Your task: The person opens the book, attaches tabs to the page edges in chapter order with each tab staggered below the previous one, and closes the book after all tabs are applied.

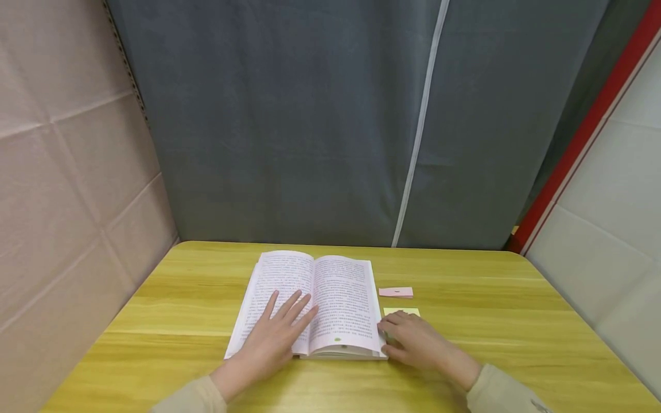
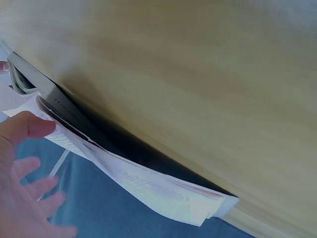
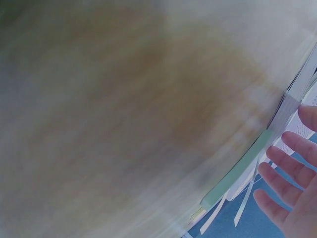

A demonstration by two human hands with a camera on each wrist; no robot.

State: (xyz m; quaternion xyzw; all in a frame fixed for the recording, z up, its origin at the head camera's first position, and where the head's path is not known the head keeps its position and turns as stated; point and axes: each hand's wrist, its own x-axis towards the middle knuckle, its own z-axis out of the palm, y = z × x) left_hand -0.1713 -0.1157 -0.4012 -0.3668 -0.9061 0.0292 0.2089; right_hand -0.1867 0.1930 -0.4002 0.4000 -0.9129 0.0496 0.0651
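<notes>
An open book (image 1: 343, 298) with printed pages lies on the wooden table. My left hand (image 1: 276, 335) rests over its left page with the fingers spread. In the left wrist view, the thumb of this hand (image 2: 27, 126) lies along the lower edge of the pages (image 2: 148, 181). At the book's lower right edge is my right hand (image 1: 413, 338), its fingertips right at the page margin. The right wrist view shows that hand's fingers (image 3: 292, 166) apart and loosely extended beside the book's edge, with nothing gripped between them.
A yellow sticky note pad (image 1: 401, 311) lies just beyond my right hand, partly covered by it. Above it sits a pink sticky note pad (image 1: 396, 292). A grey curtain (image 1: 310, 126) hangs behind the table (image 1: 480, 298), with pale walls on both sides.
</notes>
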